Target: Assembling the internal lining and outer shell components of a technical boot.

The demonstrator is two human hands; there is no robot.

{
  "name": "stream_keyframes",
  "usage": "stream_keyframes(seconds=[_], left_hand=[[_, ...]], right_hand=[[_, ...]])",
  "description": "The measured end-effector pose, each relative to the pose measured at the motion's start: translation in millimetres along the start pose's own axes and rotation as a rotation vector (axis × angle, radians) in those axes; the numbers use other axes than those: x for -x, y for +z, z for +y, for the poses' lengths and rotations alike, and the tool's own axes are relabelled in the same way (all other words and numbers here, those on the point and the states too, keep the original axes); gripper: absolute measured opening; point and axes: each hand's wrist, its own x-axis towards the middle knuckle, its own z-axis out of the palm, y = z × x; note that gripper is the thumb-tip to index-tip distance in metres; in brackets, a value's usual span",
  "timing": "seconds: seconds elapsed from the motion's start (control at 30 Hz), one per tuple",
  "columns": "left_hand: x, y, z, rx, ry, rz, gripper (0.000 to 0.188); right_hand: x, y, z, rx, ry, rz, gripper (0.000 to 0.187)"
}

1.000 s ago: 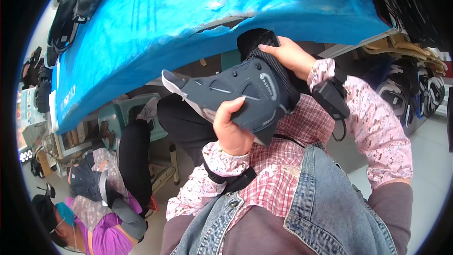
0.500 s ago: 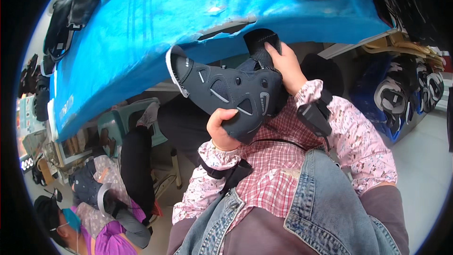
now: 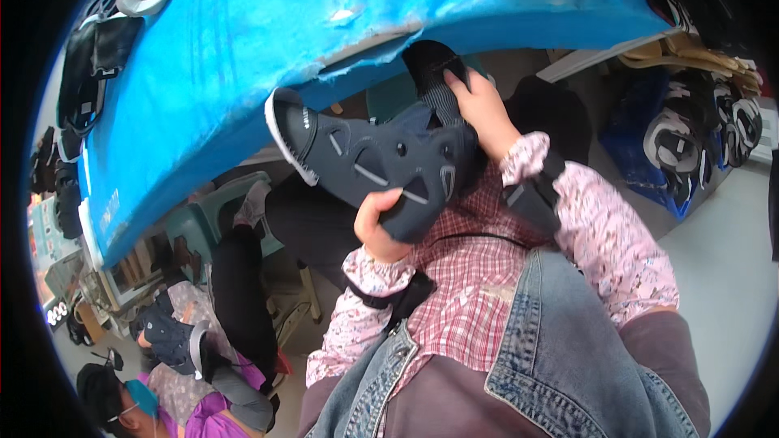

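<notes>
A dark grey shoe upper (image 3: 341, 144) with cut-out shapes and a white-edged rim at its far-left end hangs over my lap, in front of the table's edge. My left hand (image 3: 378, 227) is closed on its near lower end, thumb on the outer face and the other fingers mostly hidden beneath. On the far side, my right hand (image 3: 484, 111) pinches the black textured tongue (image 3: 432, 73) of the same upper, thumb on top. The tongue stands away from the upper's body, and its tip bends over near the table cloth.
A blue-covered table (image 3: 219, 65) curves across the far side, its cloth torn at the edge. Black shoe parts (image 3: 96, 57) lie at its left end. Shoe uppers fill a blue crate (image 3: 641, 164) at right. A masked person (image 3: 182, 381) sits low at left, near a green stool (image 3: 193, 231).
The shoe upper and my right hand have shifted slightly left in view. The tongue leans further left. Table and co-worker also sit differently in view. Both hands keep their hold.
</notes>
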Motion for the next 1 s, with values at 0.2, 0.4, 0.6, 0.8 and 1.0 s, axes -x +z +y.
stream_keyframes(seconds=[0.2, 0.4, 0.6, 0.8, 1.0], left_hand=[[-8.8, -31.7, -0.3, 0.158, -0.161, -0.193, 0.041], [-12.7, -39.5, -10.4, -0.143, -0.025, -0.116, 0.036], [5.2, -35.5, -17.6, -0.745, 0.509, -0.156, 0.018], [4.5, 8.2, -15.1, 0.125, -0.011, 0.061, 0.031], [2.3, 10.9, -18.0, 0.189, -0.070, 0.006, 0.036]], right_hand=[[2.9, 4.9, 12.3, -0.001, -0.013, 0.108, 0.035], [-4.8, 11.2, 19.7, -0.081, -0.180, 0.232, 0.032], [5.0, -4.8, -11.4, -0.052, -0.143, 0.183, 0.033], [-18.3, -5.5, -0.2, 0.350, -0.041, -0.219, 0.034], [-29.5, -5.0, 3.9, 0.445, -0.023, -0.232, 0.034]])
